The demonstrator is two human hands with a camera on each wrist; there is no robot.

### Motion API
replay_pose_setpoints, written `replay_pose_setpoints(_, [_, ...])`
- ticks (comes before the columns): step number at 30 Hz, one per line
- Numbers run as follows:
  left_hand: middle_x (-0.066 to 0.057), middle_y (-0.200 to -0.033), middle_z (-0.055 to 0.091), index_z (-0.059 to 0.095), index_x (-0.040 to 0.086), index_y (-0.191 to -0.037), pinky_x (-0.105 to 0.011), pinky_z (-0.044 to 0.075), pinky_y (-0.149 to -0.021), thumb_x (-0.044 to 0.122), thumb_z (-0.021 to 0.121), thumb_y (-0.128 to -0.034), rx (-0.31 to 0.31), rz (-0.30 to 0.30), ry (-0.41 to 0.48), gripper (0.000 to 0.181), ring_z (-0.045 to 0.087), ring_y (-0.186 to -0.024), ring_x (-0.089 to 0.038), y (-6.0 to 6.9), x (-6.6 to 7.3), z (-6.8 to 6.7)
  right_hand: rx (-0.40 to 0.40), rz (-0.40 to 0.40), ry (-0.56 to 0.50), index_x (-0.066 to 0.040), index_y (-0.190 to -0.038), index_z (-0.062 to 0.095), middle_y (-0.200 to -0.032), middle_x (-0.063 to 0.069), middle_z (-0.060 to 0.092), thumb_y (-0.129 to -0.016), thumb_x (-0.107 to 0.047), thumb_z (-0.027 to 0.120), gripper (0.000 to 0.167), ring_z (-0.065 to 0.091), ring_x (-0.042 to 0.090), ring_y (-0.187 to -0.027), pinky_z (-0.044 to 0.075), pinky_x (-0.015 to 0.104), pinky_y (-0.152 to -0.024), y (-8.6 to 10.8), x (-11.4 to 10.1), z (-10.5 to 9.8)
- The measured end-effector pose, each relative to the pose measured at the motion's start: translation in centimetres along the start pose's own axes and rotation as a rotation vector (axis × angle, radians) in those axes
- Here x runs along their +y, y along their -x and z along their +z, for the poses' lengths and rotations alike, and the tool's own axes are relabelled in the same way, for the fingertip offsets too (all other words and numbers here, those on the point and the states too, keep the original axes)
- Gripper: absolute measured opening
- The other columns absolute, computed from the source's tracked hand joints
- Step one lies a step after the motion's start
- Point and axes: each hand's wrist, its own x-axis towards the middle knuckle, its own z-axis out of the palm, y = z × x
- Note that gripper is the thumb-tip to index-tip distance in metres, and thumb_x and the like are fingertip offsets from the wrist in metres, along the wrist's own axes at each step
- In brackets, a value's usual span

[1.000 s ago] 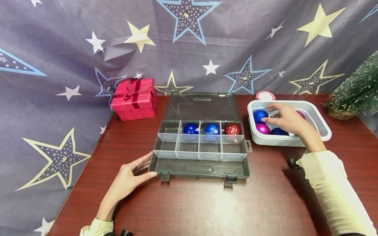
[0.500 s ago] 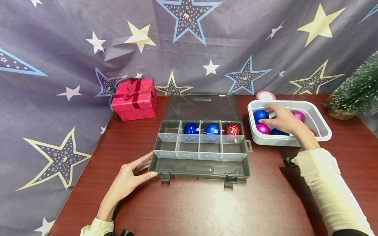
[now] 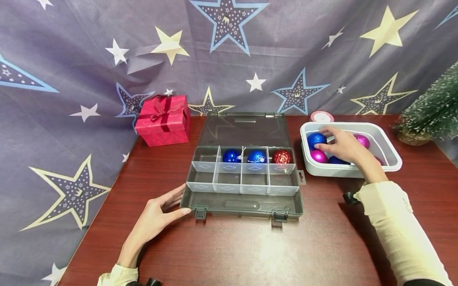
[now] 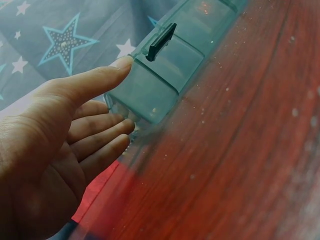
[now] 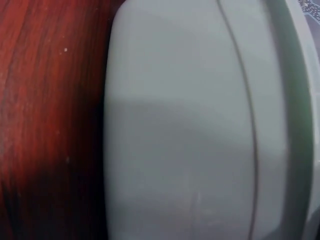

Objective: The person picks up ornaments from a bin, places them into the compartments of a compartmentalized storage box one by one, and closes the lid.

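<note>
In the head view, a dark translucent compartment box (image 3: 243, 202) lies open on the table. Its back row holds a shiny blue bauble (image 3: 231, 155), a glittery blue bauble (image 3: 257, 156) and a red bauble (image 3: 282, 157). My left hand (image 3: 154, 216) rests at the box's front left corner, fingers and thumb extended; the left wrist view has the thumb on the corner. Inside the white tub (image 3: 330, 171) on the right, my right hand (image 3: 343, 147) grips another glittery blue bauble (image 3: 316, 140) between thumb and fingers. The right wrist view catches just the tub's wall (image 5: 185, 125).
Also in the tub are a shiny pink bauble (image 3: 318, 156), a dark blue one (image 3: 336, 159) and a glittery pink one (image 3: 363, 140). A red gift box (image 3: 162, 123) sits back left, a ribbon roll (image 3: 321, 116) behind the tub, a small fir tree (image 3: 429, 107) far right.
My right hand has moved slightly left and down onto the glittery blue bauble in the tub, uncovering the glittery pink one. The left hand has stayed still.
</note>
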Motion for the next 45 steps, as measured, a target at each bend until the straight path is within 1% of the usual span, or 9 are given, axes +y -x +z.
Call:
replay_pose_setpoints(12, [-0.007, -0.133, 0.068, 0.06, 0.017, -0.148, -0.025, 0.054, -0.098, 0.013, 0.086, -0.0873, 0.007, 0.014, 0.007, 0.066, 0.068, -0.116, -0.019, -0.1, -0.1, 0.1, 0.158, -0.057, -0.008, 0.006, -0.14, 0.052, -0.131, 0.036, 0.059, -0.096, -0.023, 0.077, 0.058, 0.063, 0.055, -0.11, 0.05, 0.068, -0.095, 2.0, -1.2, -0.7])
replay_pose_setpoints(26, [-0.005, -0.134, 0.068, 0.059, 0.018, -0.148, -0.025, 0.054, -0.098, 0.014, 0.086, -0.0873, 0.004, 0.008, 0.005, 0.066, 0.068, -0.117, -0.018, 0.0, 0.0, 0.0, 0.265, -0.112, -0.026, 0.003, -0.141, 0.055, -0.133, 0.03, 0.061, -0.093, -0.027, 0.081, 0.062, 0.064, 0.049, -0.11, 0.053, 0.065, -0.089, 4.1, -3.4, -1.6])
replay_pose_setpoints(28, [-0.005, -0.134, 0.067, 0.059, 0.017, -0.148, -0.025, 0.054, -0.098, 0.014, 0.086, -0.0873, 0.003, 0.012, 0.005, 0.066, 0.068, -0.117, -0.018, -0.1, 0.0, 0.0, 0.276, -0.135, -0.037, 0.001, -0.141, 0.057, -0.133, 0.028, 0.062, -0.091, -0.023, 0.083, 0.061, 0.065, 0.047, -0.109, 0.057, 0.056, -0.089, 4.0, -3.9, -1.5])
replay_pose_setpoints(30, [-0.005, -0.135, 0.067, 0.059, 0.017, -0.148, -0.026, 0.054, -0.098, 0.013, 0.086, -0.0873, 0.002, 0.016, 0.005, 0.066, 0.068, -0.117, -0.019, -0.1, -0.1, 0.0, 0.286, -0.163, -0.052, -0.001, -0.141, 0.059, -0.132, 0.026, 0.063, -0.09, -0.019, 0.084, 0.059, 0.067, 0.046, -0.109, 0.059, 0.035, -0.087, 3.9, -4.4, -1.2])
replay_pose_setpoints(33, [-0.005, -0.134, 0.067, 0.059, 0.017, -0.148, -0.026, 0.054, -0.098, 0.013, 0.086, -0.0873, 0.002, 0.02, 0.007, 0.066, 0.068, -0.117, -0.019, -0.1, -0.1, 0.1, 0.297, -0.22, -0.078, -0.003, -0.141, 0.06, -0.131, 0.025, 0.065, -0.089, -0.012, 0.084, 0.058, 0.069, 0.045, -0.105, 0.05, 0.008, -0.081, 3.5, -5.0, -0.7])
replay_pose_setpoints(35, [-0.006, -0.134, 0.067, 0.059, 0.016, -0.148, -0.026, 0.054, -0.098, 0.013, 0.086, -0.0874, 0.002, 0.02, 0.011, 0.066, 0.068, -0.117, -0.019, -0.1, -0.1, 0.1, 0.299, -0.26, -0.087, -0.002, -0.139, 0.061, -0.13, 0.023, 0.065, -0.088, -0.01, 0.084, 0.056, 0.07, 0.043, -0.103, 0.045, 0.003, -0.08, 3.1, -5.5, -0.3])
replay_pose_setpoints(39, [-0.005, -0.134, 0.068, 0.059, 0.017, -0.148, -0.026, 0.054, -0.098, 0.012, 0.086, -0.0876, 0.002, 0.018, 0.015, 0.066, 0.068, -0.118, -0.019, -0.1, -0.1, 0.1, 0.284, -0.307, -0.097, -0.001, -0.136, 0.062, -0.128, 0.02, 0.066, -0.088, -0.01, 0.083, 0.053, 0.071, 0.039, -0.102, 0.06, 0.03, -0.088, 2.1, -6.4, 0.7])
replay_pose_setpoints(42, [-0.006, -0.134, 0.068, 0.059, 0.017, -0.148, -0.026, 0.054, -0.098, 0.012, 0.085, -0.088, -0.002, 0.014, 0.018, 0.066, 0.068, -0.118, -0.02, -0.1, -0.1, 0.1, 0.261, -0.331, -0.1, -0.001, -0.136, 0.062, -0.127, 0.019, 0.067, -0.089, -0.012, 0.083, 0.052, 0.071, 0.038, -0.101, 0.06, 0.053, -0.087, 1.5, -7.4, 1.4])
replay_pose_setpoints(45, [-0.008, -0.134, 0.068, 0.059, 0.016, -0.148, -0.025, 0.054, -0.098, 0.013, 0.085, -0.0886, -0.005, 0.013, 0.018, 0.065, 0.068, -0.118, -0.02, 0.0, -0.1, 0.1, 0.236, -0.359, -0.122, -0.002, -0.136, 0.062, -0.125, 0.018, 0.068, -0.09, -0.013, 0.083, 0.051, 0.072, 0.036, -0.1, 0.058, 0.057, -0.087, 0.9, -8.4, 2.0])
